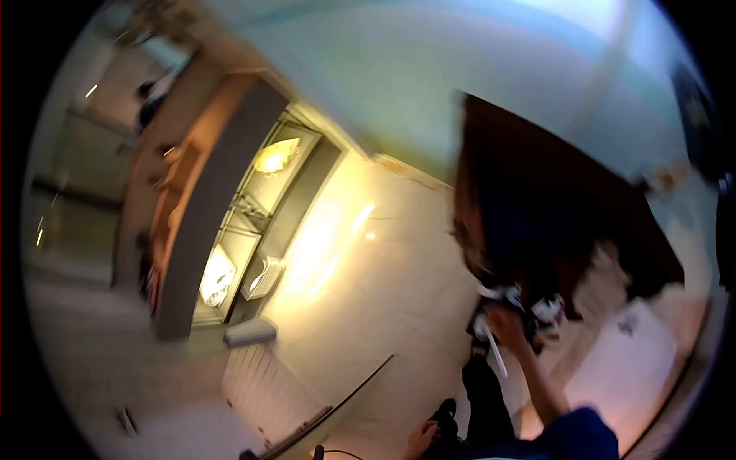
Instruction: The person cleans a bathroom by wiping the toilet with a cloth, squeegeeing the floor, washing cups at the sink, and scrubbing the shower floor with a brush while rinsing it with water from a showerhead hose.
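Observation:
My right hand (502, 323) reaches forward below a dark brown cabinet (567, 161). It is blurred, but its fingers look closed around a slim white stick-like thing (497, 354) that points back toward me. Close to this hand, a dark container or bag (481, 320) and a cluster of white and dark items (548, 309) sit on the floor; their kinds are smeared by motion. At the bottom edge, my left hand (422, 438) is low beside my black shoe (445, 414). Its fingers are too blurred to tell whether they hold anything.
On the left stands a grey shelf unit (207, 199) with a lit yellow item (276, 156), a white bundle (218, 276) and a white basket (263, 278). A ribbed pale panel (268, 383) and a dark thin edge (345, 406) lie nearer. Light tiles (383, 284) cover the floor.

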Demonstrator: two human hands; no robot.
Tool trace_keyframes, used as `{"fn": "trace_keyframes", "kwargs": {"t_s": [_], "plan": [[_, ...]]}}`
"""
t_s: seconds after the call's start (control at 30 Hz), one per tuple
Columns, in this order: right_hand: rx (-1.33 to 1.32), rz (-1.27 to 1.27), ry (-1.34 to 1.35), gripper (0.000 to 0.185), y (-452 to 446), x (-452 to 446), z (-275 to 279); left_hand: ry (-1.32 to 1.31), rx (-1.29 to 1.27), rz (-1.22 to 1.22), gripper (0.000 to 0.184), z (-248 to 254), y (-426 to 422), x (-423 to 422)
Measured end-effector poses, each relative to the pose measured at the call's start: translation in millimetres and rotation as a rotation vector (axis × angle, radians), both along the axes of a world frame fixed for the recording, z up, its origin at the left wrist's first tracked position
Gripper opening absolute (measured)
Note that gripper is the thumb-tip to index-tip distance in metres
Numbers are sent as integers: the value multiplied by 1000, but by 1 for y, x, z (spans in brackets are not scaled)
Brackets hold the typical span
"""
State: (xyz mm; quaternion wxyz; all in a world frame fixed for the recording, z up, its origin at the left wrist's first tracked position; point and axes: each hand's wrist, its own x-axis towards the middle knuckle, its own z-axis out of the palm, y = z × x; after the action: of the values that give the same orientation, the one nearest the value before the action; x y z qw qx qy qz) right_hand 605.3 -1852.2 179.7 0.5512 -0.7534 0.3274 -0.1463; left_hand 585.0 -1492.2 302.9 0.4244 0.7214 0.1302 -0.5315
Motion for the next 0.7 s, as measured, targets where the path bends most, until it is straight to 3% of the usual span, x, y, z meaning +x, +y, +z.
{"fn": "trace_keyframes", "kwargs": {"t_s": [0.03, 0.07, 0.1, 0.17, 0.2, 0.27, 0.3, 0.33, 0.4, 0.5, 0.57, 0.7], "plan": [[-353, 65, -45, 17, 12, -20, 30, -51, 22, -13, 36, -7, 1, -1], [-500, -18, -54, 13, 13, -23, 90, -92, 40, -47, 36, -16, -2, 3], [-281, -153, 86, 17, 15, -37, 124, -127, 31, -46, 39, -25, -4, 7], [-183, -415, 168, 22, 6, -33, 192, -173, 8, -73, 44, -41, -1, 10], [-178, -492, 223, 27, -10, -28, 197, -128, -18, 11, 40, -54, -4, 19], [-654, -358, 271, 36, -49, -32, 155, -43, -94, 187, 32, -75, -5, 23], [-756, -304, 325, 39, -61, -10, 151, -70, -91, 181, 34, -70, -7, 36], [-599, -179, 507, 44, -74, 7, 139, -62, -124, 205, 33, -76, -8, 46], [-602, 58, 889, 42, -84, 38, 133, -156, -78, 221, 31, -53, -18, 79], [-617, 326, 1361, 42, -95, 79, 132, -27, -106, 389, 27, -54, -15, 122], [-631, 341, 1345, 40, -88, 106, 145, -30, -147, 534, 24, -62, -13, 163], [-585, 285, 1063, 35, -53, 192, 177, -98, -120, 693, 23, -57, -15, 277]]}}
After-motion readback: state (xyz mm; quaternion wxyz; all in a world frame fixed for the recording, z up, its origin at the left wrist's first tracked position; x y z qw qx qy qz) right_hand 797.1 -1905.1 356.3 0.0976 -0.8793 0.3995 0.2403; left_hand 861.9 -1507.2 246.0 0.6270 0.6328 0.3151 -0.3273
